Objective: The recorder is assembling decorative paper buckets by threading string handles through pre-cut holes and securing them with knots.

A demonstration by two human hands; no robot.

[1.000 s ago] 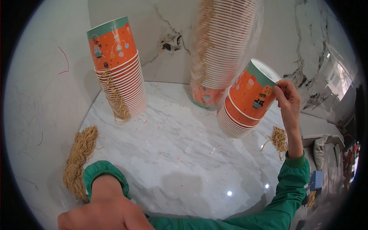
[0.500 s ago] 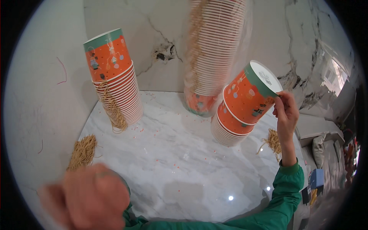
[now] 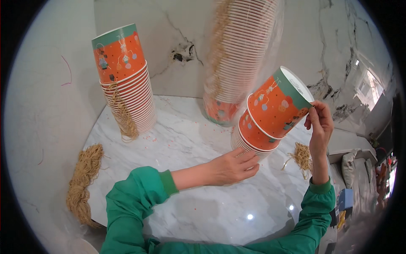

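Note:
At the right of the table, an orange paper bucket (image 3: 275, 106) with a green band sits upside down and tilted on a stack of nested buckets (image 3: 256, 134). My right hand (image 3: 320, 127) pinches the raised base edge of that top bucket between thumb and fingers. In front of the stack's lower rims, my left hand (image 3: 232, 168) reaches in with its fingers stretched out. Nothing shows in it. Whether its fingertips touch the rims I cannot tell.
A taller bucket stack (image 3: 122, 63) with twine strands (image 3: 122, 112) down its side stands at the left. At the back rises a plastic-wrapped stack (image 3: 245, 46). Twine bundles lie at the left edge (image 3: 84, 182) and the right (image 3: 302, 157). Pink specks dot the marble table (image 3: 203, 211).
My left hand has swung from the lower left, where it was blurred close up, across to the right stack. My right hand still grips the top bucket.

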